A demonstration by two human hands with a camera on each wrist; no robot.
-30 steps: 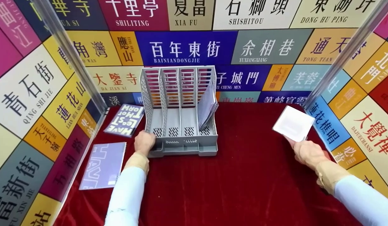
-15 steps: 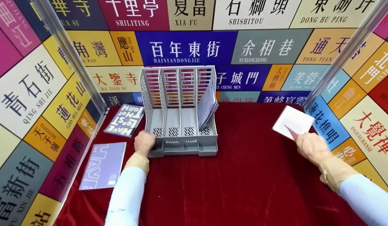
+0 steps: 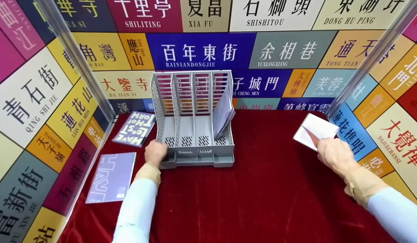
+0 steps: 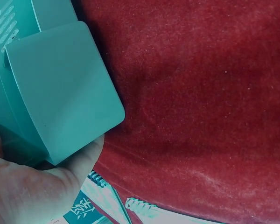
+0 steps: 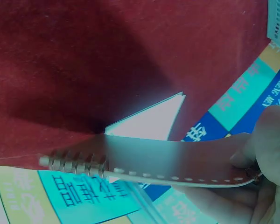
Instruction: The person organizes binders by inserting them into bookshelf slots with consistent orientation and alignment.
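A grey file rack [image 3: 203, 152] with upright dividers stands against the back wall. My left hand [image 3: 155, 152] grips its lower front left corner; in the left wrist view the fingers reach under that corner [image 4: 65, 93]. At the right, my right hand [image 3: 335, 155] pinches the edge of a spiral-bound notebook [image 5: 177, 158], whose rings and punched holes show nearly edge-on. Beyond it is a white square sheet or notebook [image 3: 323, 126]; I cannot tell whether the two are joined. Several thin notebooks [image 3: 222, 114] lean in the rack's rightmost slot.
Left of the rack lie a notebook with bold white lettering [image 3: 135, 128] and a larger lilac notebook [image 3: 112, 179]. Red velvet cloth [image 3: 249, 199] covers the table. Printed sign panels [image 3: 201, 50] wall the back and sides, with clear posts [image 3: 360, 64] at the corners.
My right hand has moved slightly forward, and a pinkish wedge of the notebook now shows in front of the white square. The left hand and the rack have stayed put.
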